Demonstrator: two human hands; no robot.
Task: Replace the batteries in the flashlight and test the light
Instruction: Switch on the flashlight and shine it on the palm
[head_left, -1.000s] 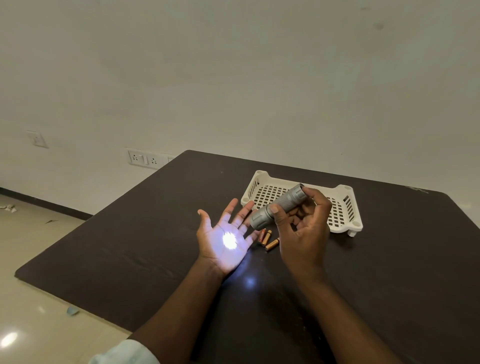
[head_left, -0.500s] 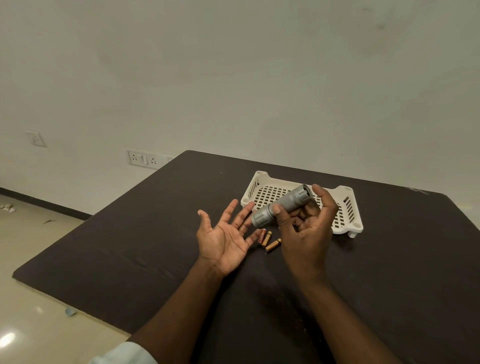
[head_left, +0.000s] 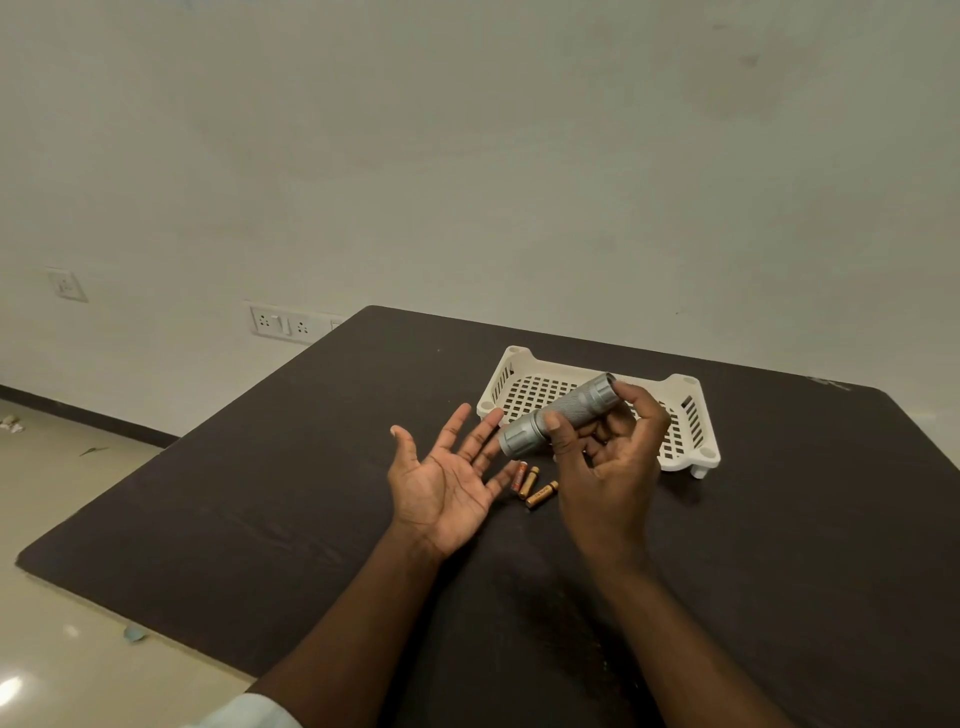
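Observation:
My right hand (head_left: 605, 467) grips a short grey metal flashlight (head_left: 558, 413), held above the table with its head pointing down-left at my left palm. No light shows from it. My left hand (head_left: 447, 480) is held open, palm up, fingers spread, just left of the flashlight's head and holding nothing. Three small orange-brown batteries (head_left: 530, 480) lie loose on the dark table (head_left: 260, 519) between my two hands.
A white slotted plastic tray (head_left: 691, 415) stands on short feet behind my right hand. The table's left edge runs diagonally over a tiled floor (head_left: 62, 649). Wall sockets (head_left: 283, 325) sit on the wall beyond the table's far corner.
One second ago a bright spot of light lay on my left palm; it went out and the palm is now dark. Both hands stay nearly in place.

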